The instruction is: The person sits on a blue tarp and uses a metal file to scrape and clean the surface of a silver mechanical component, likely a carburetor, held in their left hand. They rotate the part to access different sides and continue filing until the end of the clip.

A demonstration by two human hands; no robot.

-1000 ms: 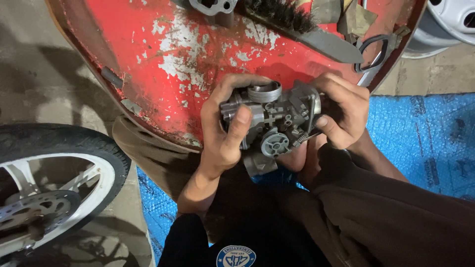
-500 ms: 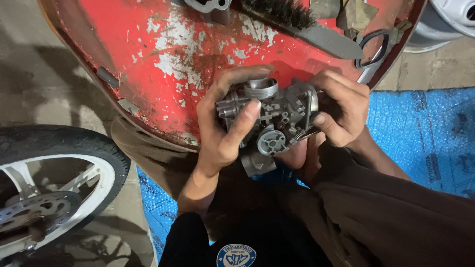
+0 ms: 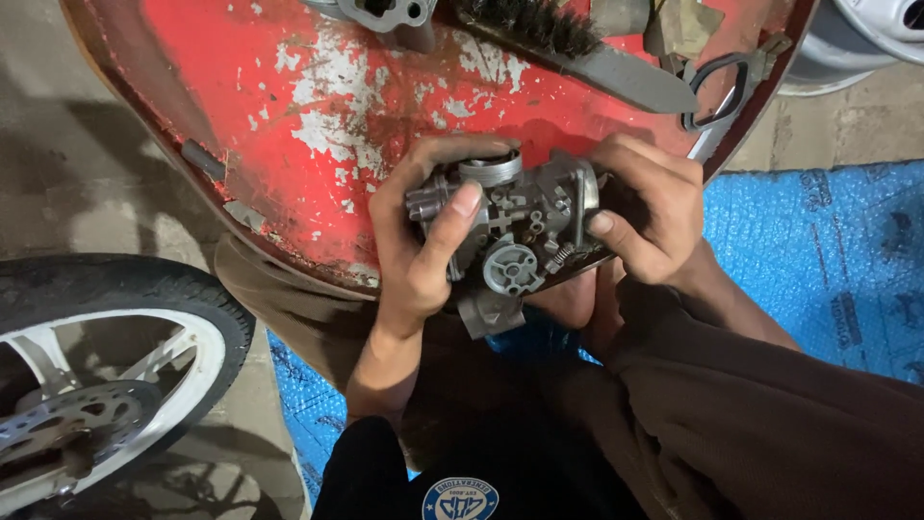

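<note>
Both hands grip a grey metal carburetor [image 3: 510,231] between them: the left hand [image 3: 423,241] wraps its left end, thumb laid across the front, and the right hand [image 3: 650,217] clamps its right end, fingers curled behind and thumb on the face. Against the earlier frames the grip and the carburetor's tilt look almost unchanged. Just beyond the hands lies a chipped red panel [image 3: 318,106] carrying a wire brush [image 3: 577,48]. Left of the left hand stands a wheel [image 3: 106,376]; right of the right hand spreads a blue sheet [image 3: 818,250].
</note>
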